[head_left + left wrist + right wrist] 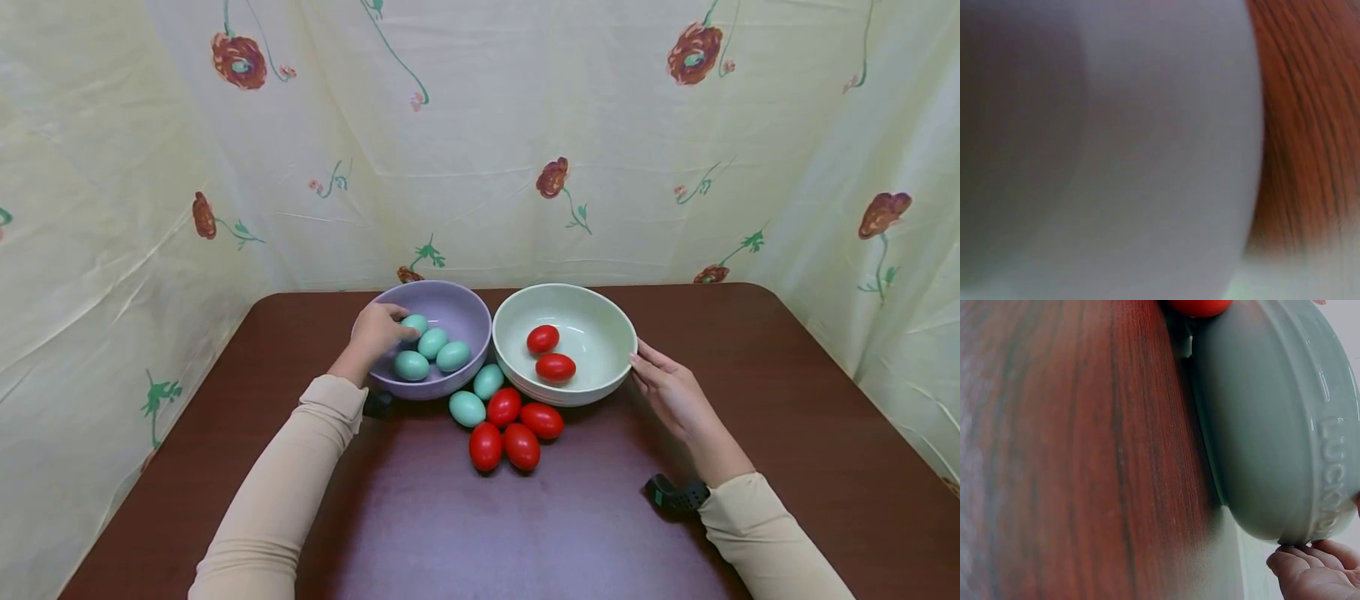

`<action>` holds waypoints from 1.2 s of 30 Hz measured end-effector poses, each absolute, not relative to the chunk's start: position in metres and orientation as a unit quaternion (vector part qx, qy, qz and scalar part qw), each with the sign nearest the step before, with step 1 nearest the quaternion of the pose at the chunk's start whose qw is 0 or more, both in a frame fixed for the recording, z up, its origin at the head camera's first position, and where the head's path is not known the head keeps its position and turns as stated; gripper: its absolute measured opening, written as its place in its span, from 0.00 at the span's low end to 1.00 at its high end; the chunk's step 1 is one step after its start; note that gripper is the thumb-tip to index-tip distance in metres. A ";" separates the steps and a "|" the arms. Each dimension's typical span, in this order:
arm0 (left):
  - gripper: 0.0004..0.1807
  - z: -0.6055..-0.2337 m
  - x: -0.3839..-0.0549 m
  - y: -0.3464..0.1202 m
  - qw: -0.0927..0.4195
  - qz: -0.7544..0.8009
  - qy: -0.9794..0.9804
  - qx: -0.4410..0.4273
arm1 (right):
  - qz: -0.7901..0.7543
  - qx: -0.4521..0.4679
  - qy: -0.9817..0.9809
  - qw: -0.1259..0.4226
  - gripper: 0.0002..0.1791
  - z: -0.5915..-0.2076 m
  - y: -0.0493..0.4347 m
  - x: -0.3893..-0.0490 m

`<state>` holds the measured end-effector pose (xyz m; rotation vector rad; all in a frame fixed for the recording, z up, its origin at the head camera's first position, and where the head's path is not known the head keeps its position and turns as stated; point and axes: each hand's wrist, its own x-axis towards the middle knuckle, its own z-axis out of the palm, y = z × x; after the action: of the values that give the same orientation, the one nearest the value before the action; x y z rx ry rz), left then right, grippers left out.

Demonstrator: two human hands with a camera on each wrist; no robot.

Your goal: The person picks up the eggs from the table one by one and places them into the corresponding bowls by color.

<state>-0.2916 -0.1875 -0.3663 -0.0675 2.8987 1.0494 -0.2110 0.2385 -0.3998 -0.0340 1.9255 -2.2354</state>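
My left hand (377,337) reaches over the left rim of the purple bowl (468,312), its thumb and fingers around a mint-green egg (415,325). Several more mint-green eggs (453,356) lie in that bowl. At the right side of the pale green bowl (600,321), my right hand (671,392) holds the rim, the fingers against the outer wall. Inside it are two red eggs (555,368). The right wrist view shows the bowl's side with raised lettering and the fingertips (1300,553) at its edge. A blurred bowl wall fills most of the left wrist view.
In front of the bowls, several red eggs (522,447) and two mint-green eggs (467,409) are clustered on the dark wooden table (480,533). The bowls stand side by side near the table's back edge. A flowered cloth (480,167) hangs behind.
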 end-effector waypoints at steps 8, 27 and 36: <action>0.25 -0.366 -0.292 -0.187 0.030 0.321 0.947 0.000 | -0.754 -0.007 0.650 0.099 0.36 -0.397 0.239 -0.210; 0.28 -0.367 -0.293 -0.185 0.040 0.324 0.945 -0.013 | -0.752 -0.013 0.651 0.100 0.36 -0.397 0.240 -0.209; 0.24 -0.349 -0.282 -0.177 -0.025 0.374 0.926 -0.041 | -0.752 -0.013 0.652 0.095 0.36 -0.399 0.241 -0.210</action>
<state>-0.2817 -0.1773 -0.3492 -0.1307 2.9567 1.1927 -0.2099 0.2412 -0.3989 -0.0382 1.9343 -2.2284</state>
